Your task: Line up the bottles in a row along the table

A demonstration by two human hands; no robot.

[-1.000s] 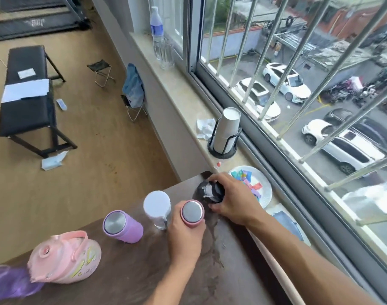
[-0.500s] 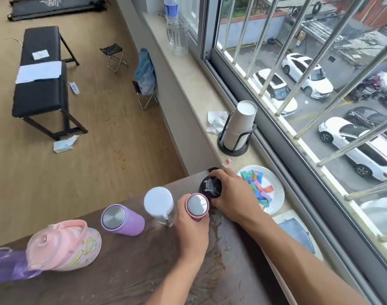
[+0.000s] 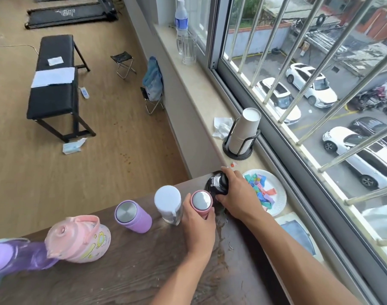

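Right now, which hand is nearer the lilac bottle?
Left. The left hand grips the pink bottle, two places right of the lilac bottle; the right hand holds the black bottle, farther right.

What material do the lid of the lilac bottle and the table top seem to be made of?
The lilac bottle has a lid that looks like brushed metal, probably steel: grey, with a dull sheen. Its body looks matte, painted or plastic; I cannot tell which. The table looks like dark wood or wood-pattern laminate, with visible grain.

No legible txt; treadmill (image 3: 71, 14) logo & water bottle (image 3: 181, 20) label too blurry
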